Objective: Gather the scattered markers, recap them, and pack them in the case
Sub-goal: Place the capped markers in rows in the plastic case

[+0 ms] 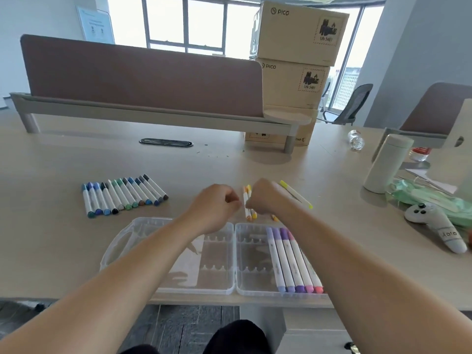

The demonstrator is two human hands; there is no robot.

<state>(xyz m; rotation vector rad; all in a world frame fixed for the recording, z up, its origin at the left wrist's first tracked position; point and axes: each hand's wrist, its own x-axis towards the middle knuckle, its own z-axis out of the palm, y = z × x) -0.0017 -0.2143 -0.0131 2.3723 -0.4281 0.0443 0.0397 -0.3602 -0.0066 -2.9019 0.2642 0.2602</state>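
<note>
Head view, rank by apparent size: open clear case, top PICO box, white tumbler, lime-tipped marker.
1. open clear case
2. top PICO box, though it sits farther from the camera, so its true size against the case is unsure
3. white tumbler
4. lime-tipped marker

Pale wooden desk [76, 162] backed by brown divider panel [140, 77]. Cardboard boxes [293, 60] stacked before bright windows [204, 21]. Mesh office chair [355, 103] parked beyond. Dark floor [178, 325] seen below.

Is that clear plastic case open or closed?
Open: the case lies spread flat in two halves, with purple and pink markers in the right half.
</note>
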